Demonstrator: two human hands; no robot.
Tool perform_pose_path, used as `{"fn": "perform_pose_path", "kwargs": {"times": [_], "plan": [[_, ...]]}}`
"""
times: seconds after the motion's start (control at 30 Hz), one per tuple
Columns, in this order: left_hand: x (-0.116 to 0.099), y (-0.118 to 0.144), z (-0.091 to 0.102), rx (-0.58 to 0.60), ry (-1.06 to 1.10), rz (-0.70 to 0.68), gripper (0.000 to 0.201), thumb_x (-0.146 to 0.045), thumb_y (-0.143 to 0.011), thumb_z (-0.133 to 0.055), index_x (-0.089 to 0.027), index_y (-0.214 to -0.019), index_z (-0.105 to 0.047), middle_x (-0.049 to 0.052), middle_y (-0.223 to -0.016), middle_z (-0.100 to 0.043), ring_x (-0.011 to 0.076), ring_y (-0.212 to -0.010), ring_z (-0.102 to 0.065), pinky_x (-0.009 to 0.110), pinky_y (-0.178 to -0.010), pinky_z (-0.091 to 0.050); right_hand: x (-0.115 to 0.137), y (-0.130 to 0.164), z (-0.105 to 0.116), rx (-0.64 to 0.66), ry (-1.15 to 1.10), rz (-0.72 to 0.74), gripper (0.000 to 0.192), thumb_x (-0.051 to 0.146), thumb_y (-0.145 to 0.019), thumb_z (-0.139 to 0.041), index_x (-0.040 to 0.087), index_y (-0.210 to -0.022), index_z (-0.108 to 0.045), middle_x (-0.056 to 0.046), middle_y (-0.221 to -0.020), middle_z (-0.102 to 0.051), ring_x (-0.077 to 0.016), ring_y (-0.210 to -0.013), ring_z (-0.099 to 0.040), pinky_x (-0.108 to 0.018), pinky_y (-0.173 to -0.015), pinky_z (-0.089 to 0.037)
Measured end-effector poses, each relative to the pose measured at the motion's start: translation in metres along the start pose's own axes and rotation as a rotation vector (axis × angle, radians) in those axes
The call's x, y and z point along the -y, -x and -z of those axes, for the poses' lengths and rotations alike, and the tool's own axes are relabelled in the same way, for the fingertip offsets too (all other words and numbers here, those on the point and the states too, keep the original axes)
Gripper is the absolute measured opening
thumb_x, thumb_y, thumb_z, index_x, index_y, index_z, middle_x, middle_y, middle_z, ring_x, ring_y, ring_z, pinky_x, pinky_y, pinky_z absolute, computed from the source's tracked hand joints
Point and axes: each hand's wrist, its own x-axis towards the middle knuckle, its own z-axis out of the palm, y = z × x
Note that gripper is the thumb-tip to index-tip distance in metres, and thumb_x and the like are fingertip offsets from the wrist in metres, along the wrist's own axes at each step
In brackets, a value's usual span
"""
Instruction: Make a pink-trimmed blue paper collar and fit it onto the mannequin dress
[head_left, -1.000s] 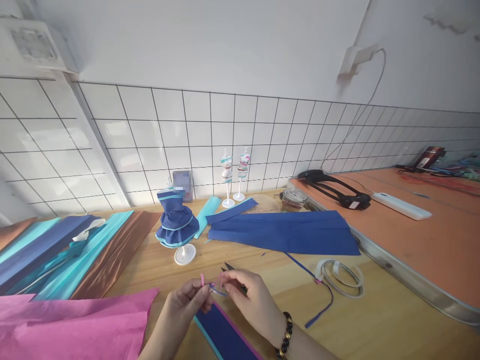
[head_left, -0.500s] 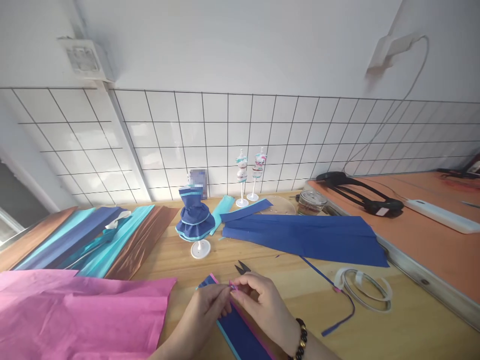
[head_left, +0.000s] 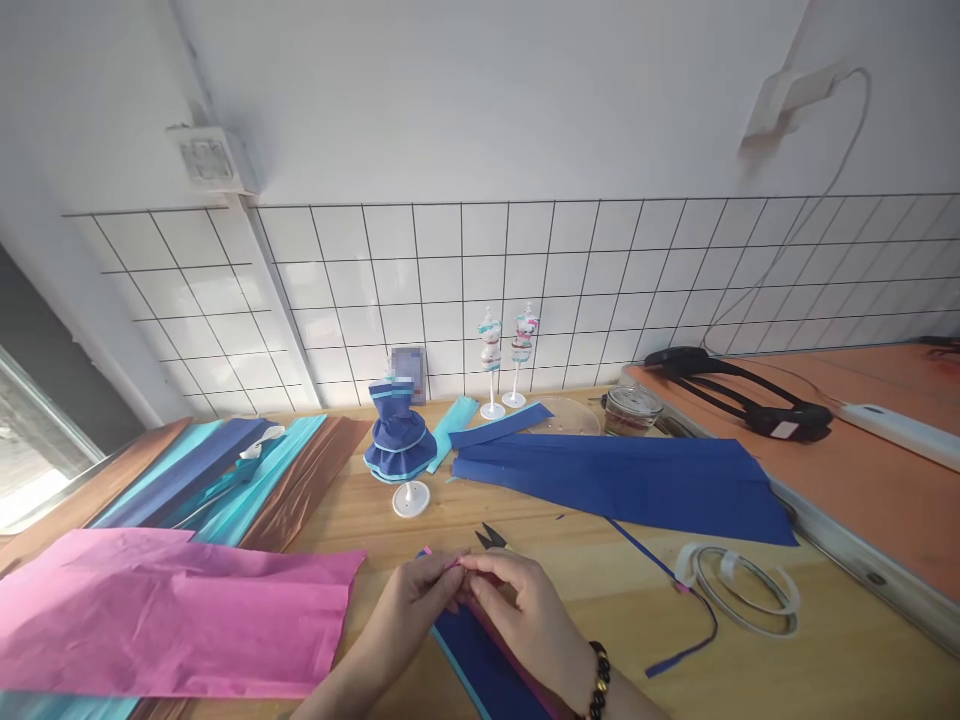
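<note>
My left hand and my right hand meet at the front middle of the table, fingertips pinched together. Between them shows a bit of pink edging on a dark blue fabric strip, which runs down under my hands to the bottom of the view. Light blue trim lines the strip's left edge. Both hands are closed on its pink border; the exact pinch point is partly hidden by my fingers. Just beyond my right hand lie small black scissors. A little dress form in a blue ruffled dress stands behind my left hand.
Pink fabric lies at left, with brown, blue and turquoise pieces behind. A large blue piece spreads at right, near a coiled tape and a glass jar. Two small mannequins stand by the tiled wall.
The view has shifted slightly, so the table items sit a little further right. My hands remain at the strip's pink edge, with the fingertips now closer together.
</note>
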Motion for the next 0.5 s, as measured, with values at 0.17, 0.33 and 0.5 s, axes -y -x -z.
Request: {"fn": "perform_pose_path", "kwargs": {"times": [0.17, 0.33, 0.5], "plan": [[-0.002, -0.003, 0.008, -0.09, 0.189, 0.101, 0.048, -0.041, -0.07, -0.063, -0.016, -0.111, -0.056, 0.003, -0.073, -0.066, 0.0168, -0.066, -0.06, 0.029, -0.064, -0.046, -0.007, -0.004, 0.006, -0.083, -0.041, -0.148, 0.032, 0.039, -0.084, -0.046, 0.018, -0.06, -0.052, 0.003, -0.055, -0.05, -0.0115, -0.054, -0.047, -0.023, -0.052, -0.037], [-0.02, 0.009, 0.023, -0.109, 0.124, 0.101, 0.039, -0.033, -0.065, -0.069, -0.019, -0.099, -0.057, 0.002, -0.075, -0.067, 0.0176, -0.076, -0.061, 0.027, -0.068, -0.046, -0.021, -0.006, 0.007, -0.103, -0.021, -0.175, 0.038, 0.042, -0.082, -0.046, 0.02, -0.053, -0.039, 0.006, -0.05, -0.036, -0.0101, -0.05, -0.036, -0.023, -0.049, -0.029], [-0.028, 0.065, 0.051, -0.204, -0.129, 0.125, 0.011, -0.019, -0.059, -0.068, -0.017, -0.059, -0.057, -0.003, -0.059, -0.057, 0.0104, -0.057, -0.051, 0.02, -0.054, -0.041, -0.023, -0.004, 0.006, -0.055, -0.012, -0.209, 0.026, 0.033, -0.073, -0.058, 0.019, -0.055, -0.045, 0.004, -0.053, -0.044, -0.0117, -0.053, -0.041, -0.024, -0.051, -0.031]]}}
